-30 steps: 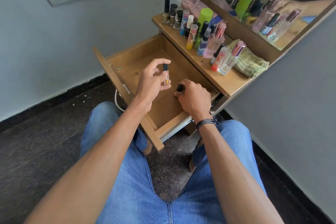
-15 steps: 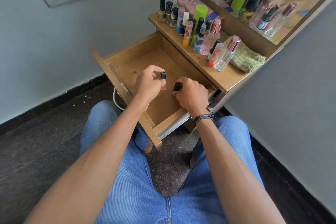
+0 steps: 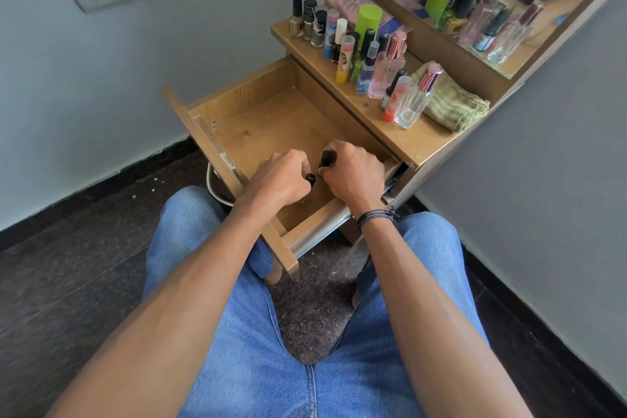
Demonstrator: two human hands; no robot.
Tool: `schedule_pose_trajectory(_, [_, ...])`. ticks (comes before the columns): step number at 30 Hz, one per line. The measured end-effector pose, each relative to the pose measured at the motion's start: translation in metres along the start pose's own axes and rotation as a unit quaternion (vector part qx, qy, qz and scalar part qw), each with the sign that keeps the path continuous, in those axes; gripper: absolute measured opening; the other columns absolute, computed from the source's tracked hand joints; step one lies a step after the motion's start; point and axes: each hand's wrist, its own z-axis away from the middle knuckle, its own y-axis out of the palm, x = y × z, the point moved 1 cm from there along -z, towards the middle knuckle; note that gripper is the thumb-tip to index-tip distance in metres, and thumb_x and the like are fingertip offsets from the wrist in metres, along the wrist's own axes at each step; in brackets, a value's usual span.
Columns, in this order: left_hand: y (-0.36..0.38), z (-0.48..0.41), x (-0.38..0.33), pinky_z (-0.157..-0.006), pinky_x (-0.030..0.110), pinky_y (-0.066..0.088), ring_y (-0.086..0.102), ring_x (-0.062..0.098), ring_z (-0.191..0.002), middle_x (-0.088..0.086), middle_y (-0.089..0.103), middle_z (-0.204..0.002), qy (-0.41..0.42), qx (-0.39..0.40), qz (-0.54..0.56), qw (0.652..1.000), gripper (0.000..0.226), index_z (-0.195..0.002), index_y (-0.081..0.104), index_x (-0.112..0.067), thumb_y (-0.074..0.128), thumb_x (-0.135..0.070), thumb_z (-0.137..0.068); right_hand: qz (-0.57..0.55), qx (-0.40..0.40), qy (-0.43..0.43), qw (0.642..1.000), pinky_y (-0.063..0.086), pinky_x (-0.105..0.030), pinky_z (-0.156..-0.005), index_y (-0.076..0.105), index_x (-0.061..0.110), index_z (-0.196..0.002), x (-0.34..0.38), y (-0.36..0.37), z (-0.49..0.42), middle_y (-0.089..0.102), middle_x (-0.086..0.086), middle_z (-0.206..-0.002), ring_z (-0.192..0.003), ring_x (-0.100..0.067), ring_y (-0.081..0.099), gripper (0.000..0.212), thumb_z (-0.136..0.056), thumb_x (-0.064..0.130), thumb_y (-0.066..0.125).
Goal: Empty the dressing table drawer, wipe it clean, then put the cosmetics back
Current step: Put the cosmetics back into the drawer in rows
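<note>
Left hand [image 3: 283,180] drops from mid-air into drawer [image 3: 251,92], gripping black-capped vial [image 3: 310,177] low beside right hand [image 3: 353,175], which clutches dark bottle [image 3: 327,158], both bodies hidden in the fists; remaining cosmetics [image 3: 369,54] and folded cloth [image 3: 451,102] crowd tabletop [image 3: 417,142] behind.

I count two small bottles in my grip: one black-capped bottle [image 3: 310,178] in my left hand [image 3: 281,180], one dark-capped bottle [image 3: 327,158] in my right hand [image 3: 353,176]. One drawer [image 3: 244,102]. On the bench [image 3: 417,142]: three nail polishes [image 3: 308,20], two rose-capped perfume bottles [image 3: 419,97], one green cylinder [image 3: 368,19], one folded cloth [image 3: 451,102]
</note>
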Motion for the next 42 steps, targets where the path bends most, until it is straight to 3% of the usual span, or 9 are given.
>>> schedule_pose_trajectory(8, [-0.004, 0.004, -0.001, -0.055, 0.022, 0.034, 0.057, 0.02, -0.09, 0.004, 0.065, -0.109, -0.011, -0.017, 0.011, 1.0, 0.02, -0.11, 0.064, -0.021, 0.072, -0.018, -0.091, -0.008, -0.008, -0.008, 1.0, 0.04, -0.031, -0.065, 0.065, 0.029, -0.119, -0.001, 0.001, 0.002, 0.072, 0.0, -0.109, -0.095, -0.028, 0.069, 0.034, -0.086, 0.027, 0.071])
schedule_pose_trajectory(12, [-0.007, 0.006, -0.003, -0.067, 0.028, 0.044, 0.057, 0.021, -0.09, 0.005, 0.063, -0.111, -0.013, -0.013, 0.001, 1.0, 0.025, -0.116, 0.064, -0.018, 0.071, -0.017, -0.093, -0.081, -0.014, -0.024, 0.996, 0.056, -0.038, -0.084, 0.061, 0.022, -0.134, -0.005, 0.001, 0.007, 0.063, 0.002, -0.129, -0.111, -0.022, 0.065, 0.051, -0.085, 0.022, 0.077])
schedule_pose_trajectory(15, [-0.01, 0.01, -0.005, -0.075, 0.032, 0.048, 0.055, 0.023, -0.092, 0.008, 0.055, -0.113, -0.017, 0.001, -0.013, 1.0, 0.029, -0.123, 0.061, -0.015, 0.067, -0.018, -0.095, -0.149, -0.022, -0.026, 0.988, 0.054, -0.034, -0.096, 0.059, 0.018, -0.138, -0.007, -0.013, 0.015, 0.063, 0.002, -0.128, -0.112, -0.015, 0.063, 0.057, -0.085, 0.018, 0.081])
schedule_pose_trajectory(19, [-0.012, 0.012, -0.007, -0.085, 0.035, 0.055, 0.061, 0.026, -0.098, 0.012, 0.059, -0.12, -0.027, 0.013, -0.013, 0.999, 0.03, -0.123, 0.063, -0.014, 0.069, -0.019, -0.094, -0.206, -0.095, -0.021, 0.974, 0.057, -0.027, -0.092, 0.07, 0.016, -0.121, -0.012, -0.048, 0.021, 0.071, 0.003, -0.114, -0.1, -0.007, 0.066, 0.035, -0.087, 0.01, 0.077])
schedule_pose_trajectory(23, [-0.013, 0.014, -0.008, -0.081, 0.034, 0.054, 0.064, 0.023, -0.097, 0.007, 0.066, -0.109, -0.027, 0.015, -0.002, 1.0, 0.017, -0.112, 0.066, -0.016, 0.066, -0.014, -0.094, -0.316, -0.32, 0.005, 0.893, 0.053, -0.013, -0.072, 0.074, 0.009, -0.087, -0.019, -0.077, 0.028, 0.072, 0.004, -0.084, -0.074, 0.001, 0.065, 0.013, -0.084, 0.001, 0.064])
schedule_pose_trajectory(28, [-0.012, 0.014, -0.007, -0.086, 0.038, 0.054, 0.06, 0.022, -0.095, -0.001, 0.05, -0.104, -0.035, 0.032, -0.001, 0.999, 0.031, -0.12, 0.061, -0.021, 0.058, -0.004, -0.094, -0.411, -0.451, 0.08, 0.788, 0.054, -0.028, -0.072, 0.059, 0.012, -0.096, -0.035, -0.085, 0.022, 0.063, -0.004, -0.097, -0.077, -0.009, 0.059, 0.019, -0.079, 0.003, 0.061])
schedule_pose_trajectory(34, [-0.006, 0.009, -0.005, -0.081, 0.035, 0.05, 0.056, 0.019, -0.09, -0.009, 0.037, -0.086, -0.024, 0.041, -0.012, 0.999, 0.04, -0.126, 0.059, -0.026, 0.06, -0.003, -0.093, -0.423, -0.365, 0.093, 0.824, 0.054, -0.046, -0.092, 0.048, 0.026, -0.129, -0.05, -0.067, 0.01, 0.048, -0.01, -0.126, -0.111, -0.023, 0.059, 0.056, -0.078, 0.016, 0.068])
schedule_pose_trajectory(38, [0.001, 0.01, -0.007, -0.085, 0.034, 0.052, 0.061, 0.02, -0.1, 0.001, 0.06, -0.118, 0.004, 0.075, -0.032, 0.997, 0.045, -0.135, 0.057, -0.024, 0.065, -0.006, -0.095, -0.393, -0.315, 0.091, 0.859, 0.054, -0.043, -0.097, 0.05, 0.026, -0.138, -0.055, -0.065, 0.003, 0.051, 0.0, -0.129, -0.117, -0.019, 0.059, 0.064, -0.078, 0.022, 0.071])
schedule_pose_trajectory(42, [0.012, 0.012, -0.014, -0.093, 0.042, 0.057, 0.062, 0.026, -0.106, 0.006, 0.056, -0.132, 0.064, 0.103, -0.108, 0.987, 0.058, -0.145, 0.052, -0.018, 0.058, 0.005, -0.092, -0.369, -0.295, 0.083, 0.878, 0.056, -0.037, -0.096, 0.06, 0.024, -0.13, -0.056, -0.062, -0.002, 0.058, 0.004, -0.12, -0.108, -0.016, 0.063, 0.049, -0.083, 0.031, 0.076])
